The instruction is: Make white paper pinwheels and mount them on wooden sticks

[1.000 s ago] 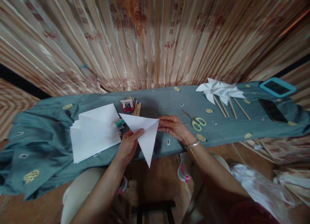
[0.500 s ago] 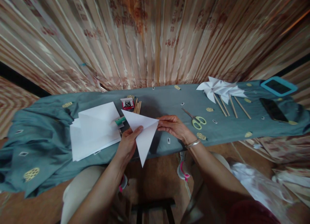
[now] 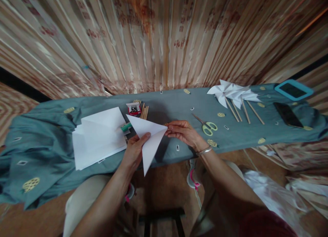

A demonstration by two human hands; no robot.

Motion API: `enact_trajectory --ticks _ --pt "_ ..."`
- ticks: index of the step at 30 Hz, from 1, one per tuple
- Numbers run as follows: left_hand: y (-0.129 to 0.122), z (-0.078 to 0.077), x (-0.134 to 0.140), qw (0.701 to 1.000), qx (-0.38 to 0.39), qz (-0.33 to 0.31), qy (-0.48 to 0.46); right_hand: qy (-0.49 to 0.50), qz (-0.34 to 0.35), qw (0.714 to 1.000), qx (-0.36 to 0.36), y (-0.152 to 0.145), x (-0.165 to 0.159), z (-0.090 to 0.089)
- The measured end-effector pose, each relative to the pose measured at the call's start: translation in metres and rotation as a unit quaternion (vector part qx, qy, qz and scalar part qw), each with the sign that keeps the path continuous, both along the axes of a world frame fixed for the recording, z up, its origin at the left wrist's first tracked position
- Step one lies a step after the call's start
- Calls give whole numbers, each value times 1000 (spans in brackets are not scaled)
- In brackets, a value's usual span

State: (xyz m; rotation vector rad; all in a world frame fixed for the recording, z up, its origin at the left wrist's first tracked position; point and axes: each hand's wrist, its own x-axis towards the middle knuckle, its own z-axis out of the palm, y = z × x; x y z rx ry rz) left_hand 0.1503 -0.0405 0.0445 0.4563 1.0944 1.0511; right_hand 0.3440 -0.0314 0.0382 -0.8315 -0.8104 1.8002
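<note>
A sheet of white paper (image 3: 151,136), folded to a triangle with a crease across it, is held up over the front of the table. My left hand (image 3: 135,149) grips its left side, thumb on top and the other fingers hidden beneath. At the right corner, the fingertips of my right hand (image 3: 184,132) pinch the paper. Left of my hands lies a stack of white paper (image 3: 99,137). Scissors with pale green handles (image 3: 208,127) rest to the right of my right hand.
Behind the paper are a small red box (image 3: 134,109), several wooden sticks (image 3: 144,112) and a green item (image 3: 125,127). White paper pinwheels on sticks (image 3: 232,93), a black phone (image 3: 288,114) and a blue-framed tablet (image 3: 294,90) lie right. A curtain (image 3: 164,42) hangs behind.
The folded paper has tilted slightly, its lower tip swinging a little left. Both hands keep their hold, and the whole view has shifted slightly.
</note>
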Motion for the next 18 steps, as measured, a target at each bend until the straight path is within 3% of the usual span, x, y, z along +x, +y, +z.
enact_trajectory --ticks 18 --pt "-2 -7 0 1000 22 6 -10 6 -8 1000 -7 1 -2 -4"
